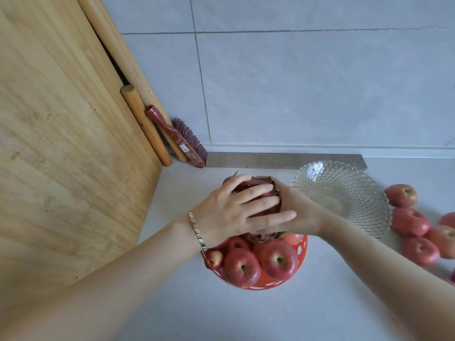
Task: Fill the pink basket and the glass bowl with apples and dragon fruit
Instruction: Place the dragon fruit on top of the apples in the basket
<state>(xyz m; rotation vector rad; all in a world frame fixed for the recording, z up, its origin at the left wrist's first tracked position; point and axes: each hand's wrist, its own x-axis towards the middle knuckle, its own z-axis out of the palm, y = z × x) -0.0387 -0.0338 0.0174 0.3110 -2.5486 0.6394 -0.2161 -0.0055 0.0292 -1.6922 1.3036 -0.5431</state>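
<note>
The pink basket [303, 247] sits on the counter in front of me and holds several red apples [278, 260]. Above its far side, both my hands grip a dark red dragon fruit [261, 187]. My left hand [236, 207] covers its top and left side, while my right hand [295, 210] holds its right side and underside. The fruit touches or hovers just over the apples; I cannot tell which. The glass bowl [369, 217] stands to the right of the basket with nothing in it. Several more apples [410, 221] lie loose on the counter beyond the bowl.
A large wooden board [61, 143] leans at the left with wooden rolling pins [145, 124] and a red brush [182, 140] beside it. A grey metal strip [283, 159] lies along the tiled wall behind the bowl.
</note>
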